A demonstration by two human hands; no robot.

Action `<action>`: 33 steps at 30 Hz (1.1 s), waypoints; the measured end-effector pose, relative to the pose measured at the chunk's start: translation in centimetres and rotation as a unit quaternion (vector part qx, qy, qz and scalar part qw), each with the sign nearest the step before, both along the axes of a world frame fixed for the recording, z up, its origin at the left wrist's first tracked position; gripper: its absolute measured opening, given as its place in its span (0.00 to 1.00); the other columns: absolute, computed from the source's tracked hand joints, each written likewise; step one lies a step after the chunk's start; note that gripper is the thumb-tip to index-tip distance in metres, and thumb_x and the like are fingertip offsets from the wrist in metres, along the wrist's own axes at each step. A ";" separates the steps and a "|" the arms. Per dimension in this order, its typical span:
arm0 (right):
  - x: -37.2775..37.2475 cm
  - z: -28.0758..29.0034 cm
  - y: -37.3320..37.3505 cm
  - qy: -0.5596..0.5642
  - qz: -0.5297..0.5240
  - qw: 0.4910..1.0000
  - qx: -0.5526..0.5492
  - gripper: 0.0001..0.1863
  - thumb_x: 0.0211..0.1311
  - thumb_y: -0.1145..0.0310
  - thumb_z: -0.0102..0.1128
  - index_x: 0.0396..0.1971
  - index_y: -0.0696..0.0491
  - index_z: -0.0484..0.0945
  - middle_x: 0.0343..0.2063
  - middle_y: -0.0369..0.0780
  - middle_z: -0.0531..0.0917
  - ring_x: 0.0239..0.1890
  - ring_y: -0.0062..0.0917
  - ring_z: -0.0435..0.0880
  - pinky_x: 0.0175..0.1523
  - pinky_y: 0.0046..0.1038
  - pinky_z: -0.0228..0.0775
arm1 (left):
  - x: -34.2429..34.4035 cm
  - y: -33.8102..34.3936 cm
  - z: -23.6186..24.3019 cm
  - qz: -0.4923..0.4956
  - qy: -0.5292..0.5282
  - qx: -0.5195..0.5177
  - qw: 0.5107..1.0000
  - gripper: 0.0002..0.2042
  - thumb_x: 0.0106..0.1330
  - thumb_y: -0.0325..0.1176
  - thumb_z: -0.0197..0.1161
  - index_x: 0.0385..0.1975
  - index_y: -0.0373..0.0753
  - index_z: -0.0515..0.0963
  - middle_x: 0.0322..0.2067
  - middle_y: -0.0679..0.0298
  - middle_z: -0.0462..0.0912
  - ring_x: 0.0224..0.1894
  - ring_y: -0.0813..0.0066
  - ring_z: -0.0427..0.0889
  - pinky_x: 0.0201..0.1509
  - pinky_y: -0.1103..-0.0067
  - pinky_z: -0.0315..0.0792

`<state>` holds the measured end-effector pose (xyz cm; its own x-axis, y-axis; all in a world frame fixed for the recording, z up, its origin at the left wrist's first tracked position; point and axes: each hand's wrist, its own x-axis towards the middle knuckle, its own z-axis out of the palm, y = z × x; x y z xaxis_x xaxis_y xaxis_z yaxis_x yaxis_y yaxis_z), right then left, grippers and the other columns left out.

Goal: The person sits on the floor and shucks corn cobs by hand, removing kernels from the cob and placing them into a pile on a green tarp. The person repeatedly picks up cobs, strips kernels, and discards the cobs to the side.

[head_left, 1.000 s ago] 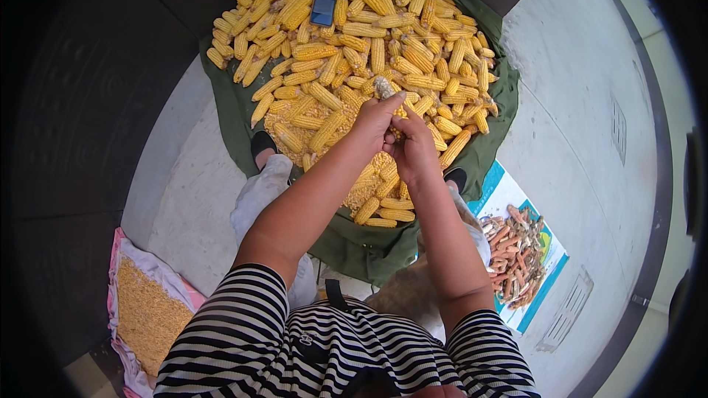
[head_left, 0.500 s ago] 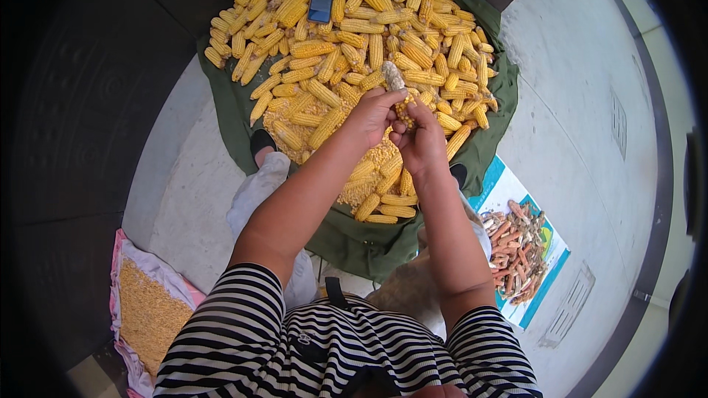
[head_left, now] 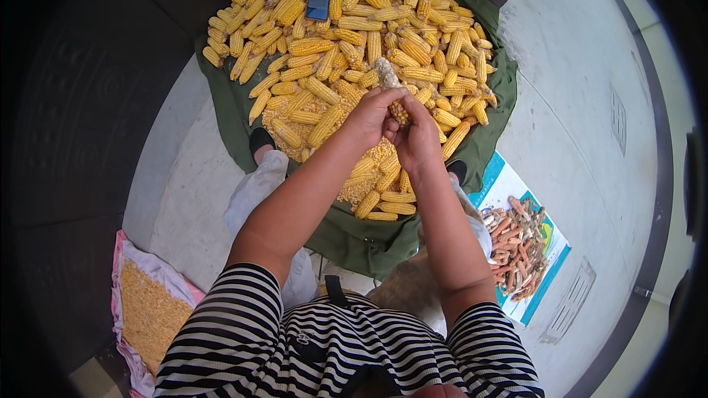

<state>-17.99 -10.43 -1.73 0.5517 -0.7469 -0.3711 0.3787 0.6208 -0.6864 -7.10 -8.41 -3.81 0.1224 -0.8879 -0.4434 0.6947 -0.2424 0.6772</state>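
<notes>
Our left hand (head_left: 372,116) and right hand (head_left: 418,140) curl snugly round one cob (head_left: 386,74); more bareness shows now, yet kernels (head_left: 399,113) remain.

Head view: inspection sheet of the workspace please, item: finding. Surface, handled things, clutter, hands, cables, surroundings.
Surface: green cloth on grey floor.
Handled things: partly bare corn cob, kernels on its lower part; yellow corn ears and loose kernels on the cloth.
Clutter: dark phone lying on the ears.
Left hand: closed on the cob.
Right hand: closed on its lower end.
Cables: nothing seen.
Surroundings: stripped cobs on a white-and-blue sheet, right; kernel pile on pink-edged cloth, lower left.
</notes>
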 end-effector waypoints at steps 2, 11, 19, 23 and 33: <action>-0.1 0.0 0.1 0.001 -0.005 1.000 -0.002 0.13 0.71 0.62 0.43 0.46 0.53 0.73 0.27 0.33 0.76 0.23 0.17 0.72 0.28 0.20 0.69 | -0.5 -0.2 -0.1 0.010 -0.076 -0.033 0.997 0.20 0.64 0.50 0.60 0.37 0.37 0.68 0.21 0.64 0.71 0.13 0.82 0.65 0.11 0.84 0.57; 0.0 -0.5 1.2 0.029 0.006 1.000 0.008 0.14 0.71 0.61 0.42 0.45 0.53 0.73 0.27 0.35 0.78 0.22 0.19 0.74 0.28 0.22 0.69 | -1.1 -0.2 0.5 0.044 -0.204 0.088 0.974 0.17 0.68 0.47 0.56 0.38 0.37 0.70 0.25 0.67 0.70 0.17 0.83 0.67 0.13 0.84 0.58; -0.8 -2.4 -0.5 -0.043 0.013 0.993 0.111 0.14 0.68 0.63 0.45 0.42 0.59 0.71 0.28 0.44 0.79 0.21 0.22 0.72 0.26 0.23 0.66 | 0.8 -0.5 -1.1 0.060 -0.004 0.039 0.997 0.19 0.69 0.53 0.53 0.41 0.41 0.73 0.31 0.66 0.78 0.28 0.79 0.76 0.28 0.80 0.71; -1.1 -3.1 0.0 -0.031 0.014 0.988 0.152 0.13 0.67 0.63 0.46 0.43 0.57 0.69 0.29 0.45 0.80 0.22 0.22 0.72 0.25 0.23 0.64 | 1.7 -0.8 -3.4 0.080 0.046 0.019 0.996 0.21 0.70 0.52 0.52 0.47 0.39 0.71 0.40 0.64 0.79 0.38 0.74 0.79 0.35 0.76 0.75; -1.4 -2.1 0.2 0.035 0.088 0.987 0.128 0.15 0.66 0.63 0.47 0.46 0.58 0.70 0.33 0.46 0.81 0.22 0.22 0.73 0.23 0.21 0.66 | 3.2 -0.9 -4.2 0.220 0.064 -0.022 0.973 0.17 0.71 0.36 0.53 0.52 0.31 0.65 0.41 0.55 0.77 0.43 0.62 0.80 0.42 0.68 0.79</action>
<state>-19.37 -10.24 -3.84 0.6307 -0.5193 -0.5767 0.2071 0.8288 -0.5199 -3.93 -9.34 -8.03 0.4412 -0.7804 -0.4431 0.8041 0.1247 0.5812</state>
